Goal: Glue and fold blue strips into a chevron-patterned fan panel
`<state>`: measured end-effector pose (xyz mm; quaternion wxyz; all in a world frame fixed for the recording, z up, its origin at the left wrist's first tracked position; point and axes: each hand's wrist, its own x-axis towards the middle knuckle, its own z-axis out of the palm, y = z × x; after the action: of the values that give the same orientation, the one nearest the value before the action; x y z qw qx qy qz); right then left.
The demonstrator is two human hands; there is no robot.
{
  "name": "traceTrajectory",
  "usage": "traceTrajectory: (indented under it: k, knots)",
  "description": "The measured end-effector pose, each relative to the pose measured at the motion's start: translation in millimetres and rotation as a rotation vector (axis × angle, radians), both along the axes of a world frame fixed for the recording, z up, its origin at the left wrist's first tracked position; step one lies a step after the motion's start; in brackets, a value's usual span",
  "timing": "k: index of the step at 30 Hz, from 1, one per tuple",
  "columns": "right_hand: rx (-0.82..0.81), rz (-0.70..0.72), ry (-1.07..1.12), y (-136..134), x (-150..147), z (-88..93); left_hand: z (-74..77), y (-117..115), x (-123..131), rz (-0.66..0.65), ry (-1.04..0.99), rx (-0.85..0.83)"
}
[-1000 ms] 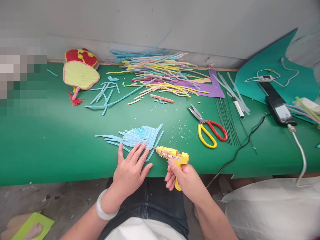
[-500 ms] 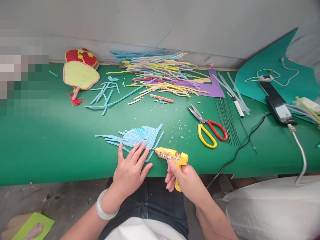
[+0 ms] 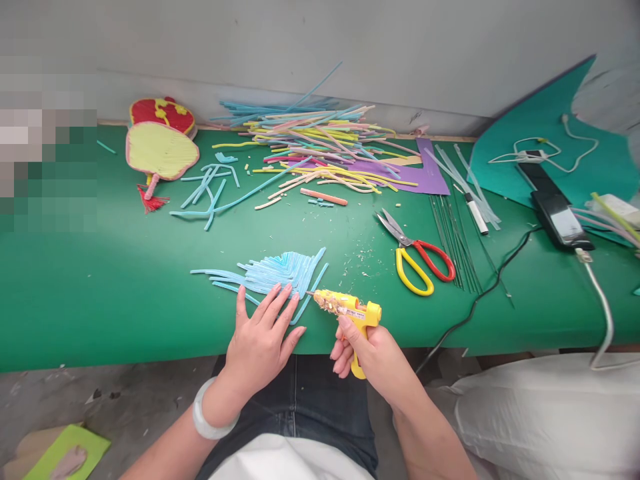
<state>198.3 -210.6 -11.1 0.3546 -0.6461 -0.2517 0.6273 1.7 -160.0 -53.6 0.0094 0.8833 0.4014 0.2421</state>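
Flat on the green table lies a pale blue piece (image 3: 280,272) made of fuzzy sticks laid side by side, with loose ends sticking out to the left. My left hand (image 3: 263,337) rests with spread fingers on its lower edge. One bent blue stick (image 3: 311,293) runs along the piece's right side, partly under my fingers. In my right hand (image 3: 373,357) is a yellow hot glue gun (image 3: 345,305), gripped by its handle. Its nozzle points left, close to the bent stick; whether it touches cannot be made out. Dried glue and bits cling to the gun's front.
Scissors (image 3: 417,253) with red and yellow handles lie right of the gun, near thin wires (image 3: 457,247) and a marker (image 3: 477,213). A heap of coloured fuzzy sticks (image 3: 310,133) lies at the back. Fan-shaped pieces (image 3: 163,152) stand back left. A black cable (image 3: 470,313) crosses the right side.
My right hand has shifted the glue gun slightly right and up, its nozzle moving a little away from my left fingertips. My left hand and the blue piece have stayed still.
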Motion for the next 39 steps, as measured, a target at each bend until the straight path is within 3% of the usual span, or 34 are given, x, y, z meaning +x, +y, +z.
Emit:
traceTrajectory:
  k: [20, 39]
  knots:
    - [0.065, -0.133, -0.146, 35.9, 10.2, 0.4, -0.1, -0.1, 0.6, 0.0, 0.005, 0.001]
    - [0.05, -0.08, -0.143, 32.0, 9.0, -8.4, 0.5, 0.5, 0.7, -0.004, 0.01, 0.002]
